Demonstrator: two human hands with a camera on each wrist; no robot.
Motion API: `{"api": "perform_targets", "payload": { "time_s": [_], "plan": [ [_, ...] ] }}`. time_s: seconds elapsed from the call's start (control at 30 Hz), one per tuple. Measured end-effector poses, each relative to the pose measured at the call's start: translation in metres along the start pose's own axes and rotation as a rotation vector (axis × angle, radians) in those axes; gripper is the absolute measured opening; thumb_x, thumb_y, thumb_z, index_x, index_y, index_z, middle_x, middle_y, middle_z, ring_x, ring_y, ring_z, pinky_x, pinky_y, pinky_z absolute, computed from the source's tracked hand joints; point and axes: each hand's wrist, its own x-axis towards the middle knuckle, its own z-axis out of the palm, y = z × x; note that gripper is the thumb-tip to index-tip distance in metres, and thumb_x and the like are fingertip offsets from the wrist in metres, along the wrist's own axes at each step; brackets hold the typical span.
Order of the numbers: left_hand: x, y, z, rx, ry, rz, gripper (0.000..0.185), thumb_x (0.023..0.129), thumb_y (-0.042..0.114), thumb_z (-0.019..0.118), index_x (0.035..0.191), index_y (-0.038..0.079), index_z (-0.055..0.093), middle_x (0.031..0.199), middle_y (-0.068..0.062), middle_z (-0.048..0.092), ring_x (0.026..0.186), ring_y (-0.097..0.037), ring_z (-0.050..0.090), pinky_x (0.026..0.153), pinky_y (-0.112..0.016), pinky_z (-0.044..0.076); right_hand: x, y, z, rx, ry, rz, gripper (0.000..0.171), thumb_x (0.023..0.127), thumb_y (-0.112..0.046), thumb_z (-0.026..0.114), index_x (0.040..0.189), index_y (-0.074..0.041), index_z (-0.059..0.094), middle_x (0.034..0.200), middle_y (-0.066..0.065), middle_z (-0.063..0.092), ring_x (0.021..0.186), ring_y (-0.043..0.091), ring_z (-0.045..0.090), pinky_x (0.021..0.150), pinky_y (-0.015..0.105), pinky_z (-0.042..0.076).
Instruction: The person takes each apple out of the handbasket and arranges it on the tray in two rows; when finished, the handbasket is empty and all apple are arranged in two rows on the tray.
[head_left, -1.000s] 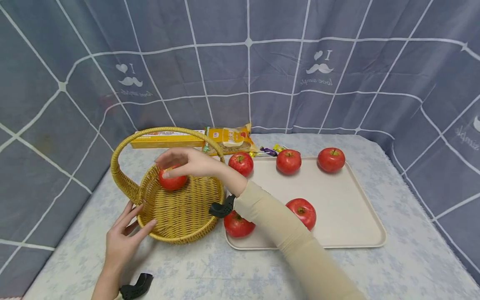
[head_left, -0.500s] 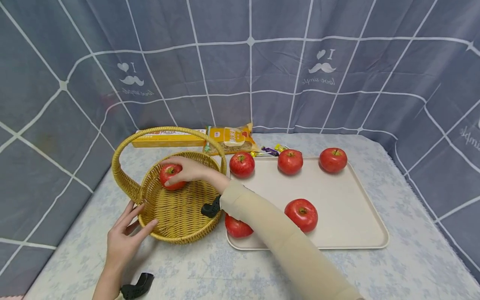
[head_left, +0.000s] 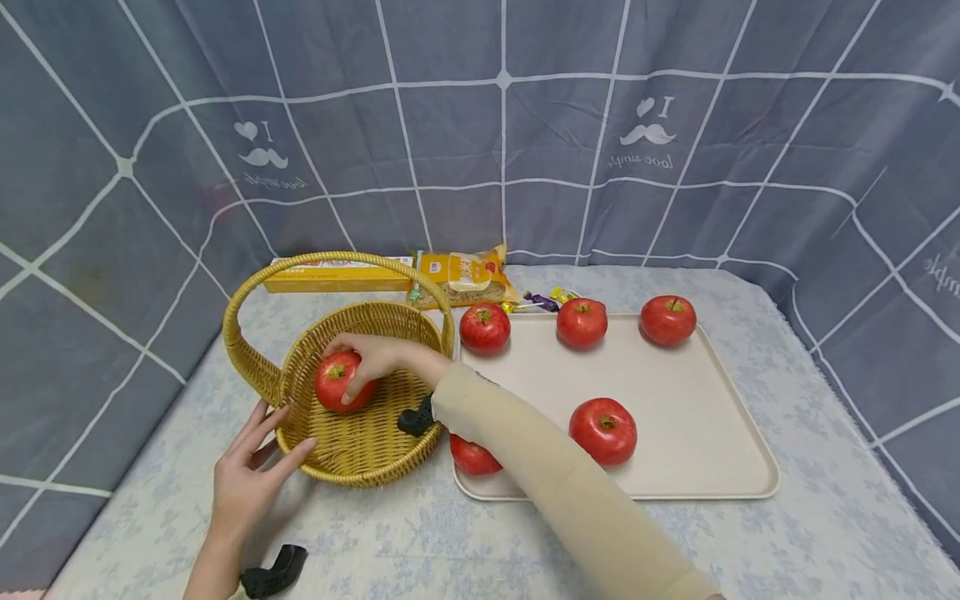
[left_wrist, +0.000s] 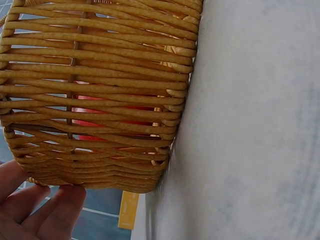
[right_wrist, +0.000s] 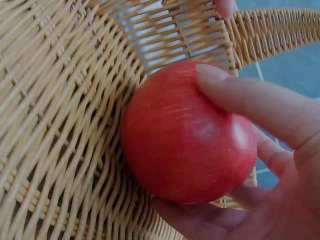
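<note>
lowered right hand [head_left: 375,357] grips apple [head_left: 341,381] inside basket [head_left: 352,450]; left hand [head_left: 251,475] flat.

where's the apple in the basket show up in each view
Head: apple left of centre, in the right hand, inside the wicker basket.
Left wrist: red patches through the basket weave, upper left.
Right wrist: apple fills the centre, gripped.
Shared landmark: the wicker basket.
</note>
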Motion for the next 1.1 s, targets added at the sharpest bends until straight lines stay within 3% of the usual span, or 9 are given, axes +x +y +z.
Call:
{"api": "perform_targets", "payload": {
  "time_s": [0.1,0.3,0.47,0.6,0.77,0.9,1.1],
  "plan": [
    [0.0,0.0,0.0,-0.005,-0.002,0.002,0.057,0.079,0.014,0.077,0.131,0.008,0.056,0.15,-0.002,0.031,0.13,-0.008,0.038,0.082,-0.003,0.041,-0.003,-0.004,0.0,-0.02,-0.027,-0.03,0.072,0.071,-0.016,0.083,0.132,-0.014,0.044,0.126,0.002,0.047,0.106,0.011,0.049,0.078,0.019,0.045],
    [0.0,0.001,0.001,-0.009,-0.001,-0.002,0.057,0.079,0.013,0.077,0.131,0.008,0.057,0.15,-0.002,0.032,0.128,-0.001,0.037,0.081,-0.002,0.04,-0.02,-0.019,-0.008,-0.162,-0.057,-0.064,0.069,0.068,-0.016,0.085,0.128,-0.018,0.05,0.121,-0.003,0.05,0.104,0.007,0.05,0.08,0.016,0.043],
    [0.001,0.0,0.001,-0.016,-0.004,0.004,0.057,0.079,0.013,0.078,0.132,0.008,0.056,0.15,-0.003,0.032,0.129,-0.002,0.035,0.081,-0.002,0.04,-0.053,-0.028,-0.022,-0.239,-0.054,-0.206,0.07,0.067,-0.015,0.085,0.128,-0.014,0.05,0.12,-0.004,0.052,0.104,0.004,0.049,0.085,0.014,0.041],
    [0.001,0.0,0.0,-0.011,-0.003,-0.003,0.057,0.078,0.013,0.078,0.131,0.009,0.057,0.15,-0.003,0.032,0.131,-0.004,0.035,0.08,-0.001,0.039,-0.095,-0.027,-0.035,-0.228,-0.029,-0.321,0.069,0.069,-0.015,0.084,0.128,-0.011,0.05,0.122,-0.002,0.053,0.107,0.006,0.048,0.088,0.017,0.042],
    [0.002,0.0,-0.001,-0.001,-0.011,-0.005,0.057,0.079,0.013,0.077,0.132,0.009,0.055,0.15,-0.003,0.03,0.132,-0.008,0.035,0.08,0.0,0.039,-0.158,-0.011,-0.048,-0.188,0.031,-0.382,0.067,0.072,-0.017,0.082,0.13,-0.011,0.049,0.127,-0.002,0.051,0.113,0.007,0.046,0.093,0.023,0.042],
    [0.001,0.0,-0.001,0.0,-0.015,-0.026,0.058,0.08,0.014,0.077,0.133,0.009,0.055,0.151,-0.002,0.029,0.132,-0.01,0.036,0.08,0.0,0.038,-0.211,0.014,-0.057,-0.178,0.088,-0.353,0.066,0.074,-0.02,0.081,0.131,-0.014,0.049,0.132,-0.005,0.048,0.117,0.009,0.045,0.094,0.03,0.044],
    [0.002,-0.001,-0.001,0.017,-0.021,-0.036,0.059,0.079,0.016,0.077,0.133,0.009,0.055,0.151,-0.001,0.028,0.131,-0.006,0.036,0.08,0.0,0.038,-0.288,0.053,-0.059,-0.154,0.233,-0.196,0.066,0.074,-0.029,0.081,0.132,-0.021,0.049,0.136,-0.004,0.045,0.123,0.015,0.042,0.093,0.04,0.046]
  ]
}}
